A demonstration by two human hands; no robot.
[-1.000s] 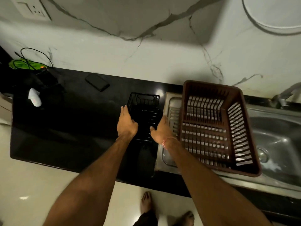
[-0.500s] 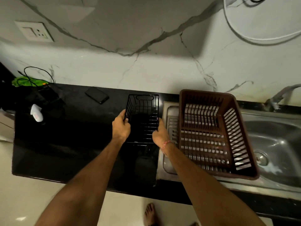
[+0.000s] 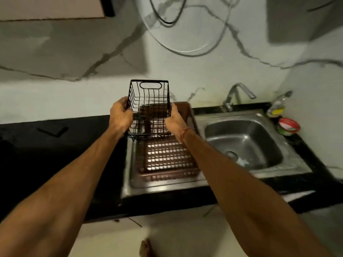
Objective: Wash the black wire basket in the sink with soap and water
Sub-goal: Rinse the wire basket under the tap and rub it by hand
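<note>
Carry step: black wire basket (image 3: 149,108) is held in the air above the brown dish rack (image 3: 167,158), left of the sink (image 3: 243,141). Left hand (image 3: 120,115) & right hand (image 3: 174,119) each have a grip curled on its side wires. Next, I judge: move it right, lower into the basin under the tap (image 3: 239,93), w/o snagging the rack.

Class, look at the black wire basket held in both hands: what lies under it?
Under the black wire basket sits the brown plastic rack on the steel drainboard. The rack's far end is partly covered by basket and hands.
</note>
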